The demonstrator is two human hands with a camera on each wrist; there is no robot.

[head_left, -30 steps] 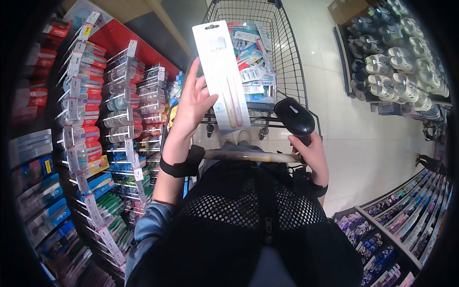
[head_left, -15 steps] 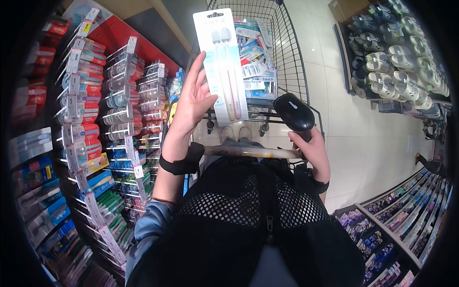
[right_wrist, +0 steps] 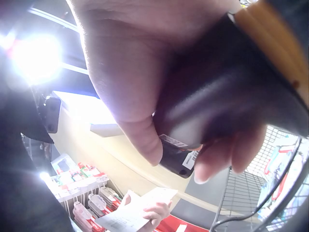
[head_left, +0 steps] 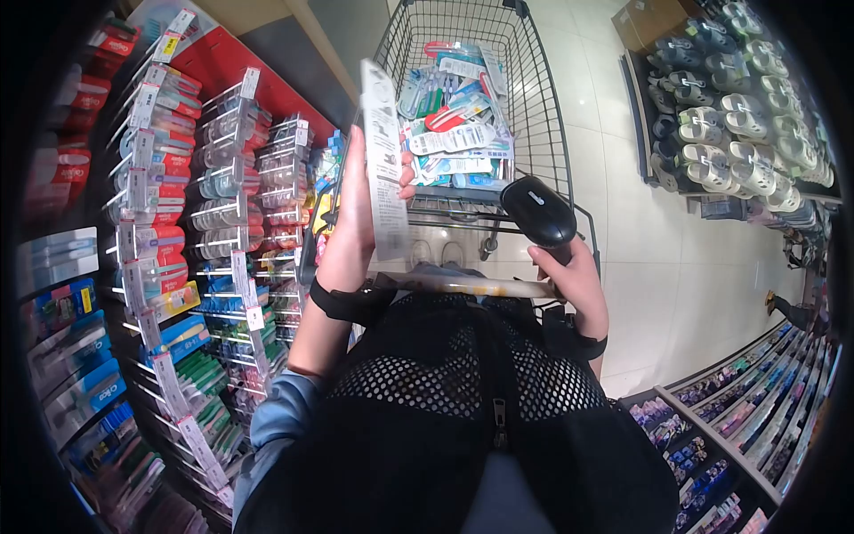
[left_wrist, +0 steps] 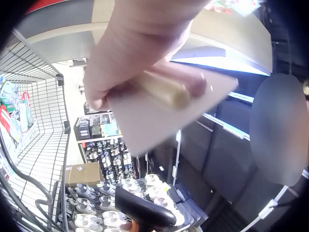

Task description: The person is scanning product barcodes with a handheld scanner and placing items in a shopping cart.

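My left hand (head_left: 351,218) grips a white toothbrush pack (head_left: 383,165), turned nearly edge-on in the head view with printed text on the visible side. In the left wrist view the thumb lies across the pack (left_wrist: 145,121), near a yellow and a pink handle end. My right hand (head_left: 576,283) holds a black handheld scanner (head_left: 539,211) by its handle, above the cart's near edge. The right wrist view shows fingers and thumb curled round the dark scanner handle (right_wrist: 207,92).
A wire shopping cart (head_left: 547,133) stands ahead, holding many packs (head_left: 454,138). Hooks of packaged toothbrushes (head_left: 169,214) line the left side. Clogs (head_left: 712,160) hang on a rack at the right, with a lower shelf of small goods (head_left: 703,445) nearer.
The pack has turned from its front face to nearly edge-on and moved slightly left, with left fingertips now showing at its far side. The scanner has shifted slightly left.
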